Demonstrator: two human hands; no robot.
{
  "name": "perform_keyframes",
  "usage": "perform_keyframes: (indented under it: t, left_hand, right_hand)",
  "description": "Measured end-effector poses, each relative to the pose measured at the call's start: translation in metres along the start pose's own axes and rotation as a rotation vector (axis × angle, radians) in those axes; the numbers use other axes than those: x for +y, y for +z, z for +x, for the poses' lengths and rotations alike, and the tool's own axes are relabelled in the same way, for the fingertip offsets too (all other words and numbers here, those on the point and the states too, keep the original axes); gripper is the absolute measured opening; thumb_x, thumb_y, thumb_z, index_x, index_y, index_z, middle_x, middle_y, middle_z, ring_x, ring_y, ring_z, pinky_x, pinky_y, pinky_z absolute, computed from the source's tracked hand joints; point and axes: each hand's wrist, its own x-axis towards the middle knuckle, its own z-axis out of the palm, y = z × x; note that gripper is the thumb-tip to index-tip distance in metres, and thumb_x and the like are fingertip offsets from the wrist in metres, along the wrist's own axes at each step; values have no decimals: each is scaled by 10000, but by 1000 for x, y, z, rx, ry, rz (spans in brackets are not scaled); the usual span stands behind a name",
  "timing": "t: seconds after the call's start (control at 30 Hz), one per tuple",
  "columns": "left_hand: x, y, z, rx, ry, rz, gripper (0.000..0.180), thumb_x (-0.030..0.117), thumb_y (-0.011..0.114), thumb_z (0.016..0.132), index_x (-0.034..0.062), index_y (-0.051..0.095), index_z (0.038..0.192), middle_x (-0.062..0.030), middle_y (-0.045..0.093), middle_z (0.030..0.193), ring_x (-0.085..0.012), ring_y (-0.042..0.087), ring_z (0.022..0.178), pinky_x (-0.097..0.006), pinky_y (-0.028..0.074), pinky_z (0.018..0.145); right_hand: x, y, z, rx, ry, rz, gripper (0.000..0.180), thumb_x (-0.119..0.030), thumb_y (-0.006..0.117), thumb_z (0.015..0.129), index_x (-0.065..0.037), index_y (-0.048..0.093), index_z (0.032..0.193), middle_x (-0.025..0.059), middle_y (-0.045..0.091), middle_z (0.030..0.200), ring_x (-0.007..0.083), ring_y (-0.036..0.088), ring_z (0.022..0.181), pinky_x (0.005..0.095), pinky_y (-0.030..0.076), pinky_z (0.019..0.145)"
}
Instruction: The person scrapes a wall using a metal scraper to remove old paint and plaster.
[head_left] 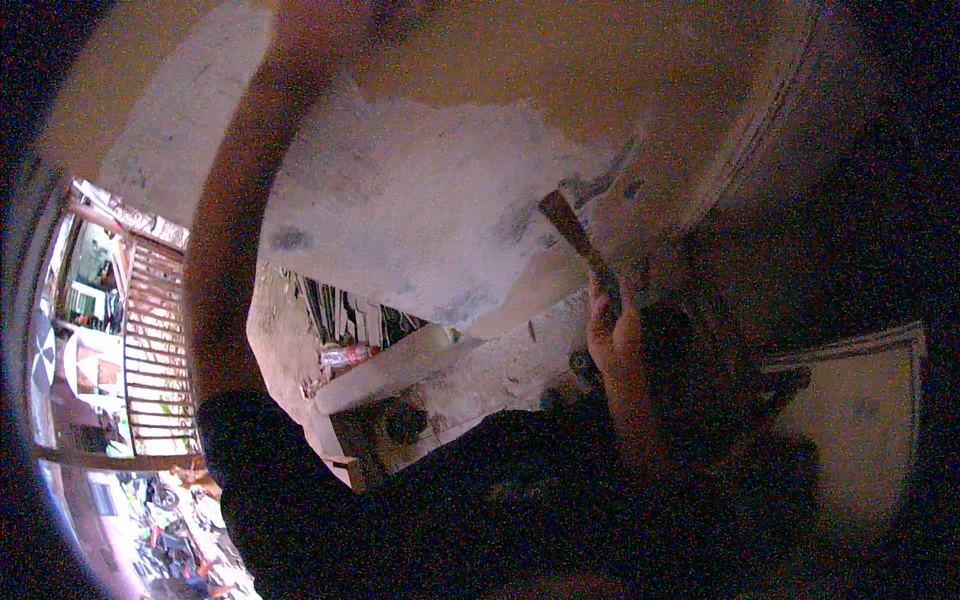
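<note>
My right hand (615, 330) is closed around the handle of a narrow scraper (572, 228), whose flared end points up and left. That end is close to a wall surface (420, 200), where a large pale, rough patch meets brown paint; whether it touches cannot be told. My left arm reaches up across the view, and my left hand (335, 30) is by the brown-painted part at the upper edge. Its fingers are dark and partly cut off by the frame, so their pose is unclear.
A pale ledge (385, 372) runs below the wall, with a red-and-white bottle-like item (347, 355) beside it. On the left, a wooden slatted gate (158, 350) stands in bright light. A pale framed panel (868, 420) is at the right.
</note>
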Motion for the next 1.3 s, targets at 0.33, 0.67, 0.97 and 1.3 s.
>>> perform_keyframes:
  t: [0.33, 0.67, 0.97, 1.3]
  left_hand:
    - [27, 35, 0, 105, -69, 59, 511, 377, 632, 867, 62, 569, 1265, -94, 487, 1400, -254, 377, 1359, -515, 165, 1161]
    - [22, 49, -15, 162, 65, 243, 456, 308, 674, 831, 53, 618, 1205, -108, 524, 1367, -281, 433, 1323, -528, 227, 1134]
    - [34, 35, -21, 247, -64, -59, 497, 284, 694, 803, 60, 597, 1236, -103, 519, 1374, -281, 429, 1328, -533, 236, 1124]
    - [22, 46, -16, 177, 70, 334, 453, 284, 699, 814, 69, 617, 1204, -91, 529, 1364, -261, 415, 1337, -519, 207, 1144]
  right_hand:
    - [-57, 119, 50, 82, 666, 520, 395, -368, 501, 974, -92, 558, 1251, -13, 493, 639, 78, 464, 486, 238, 361, 387]
    - [-80, 117, 60, 77, 832, 583, 450, -424, 515, 958, -183, 510, 1338, -45, 408, 577, 67, 380, 416, 230, 298, 360]
    - [-49, 94, 90, 43, 1016, 551, 359, -501, 553, 909, -166, 631, 1010, -37, 429, 532, 94, 376, 385, 275, 295, 352]
    - [-12, 61, 135, 57, 727, 530, 366, -482, 555, 912, -150, 624, 1049, -19, 455, 573, 105, 404, 417, 284, 322, 376]
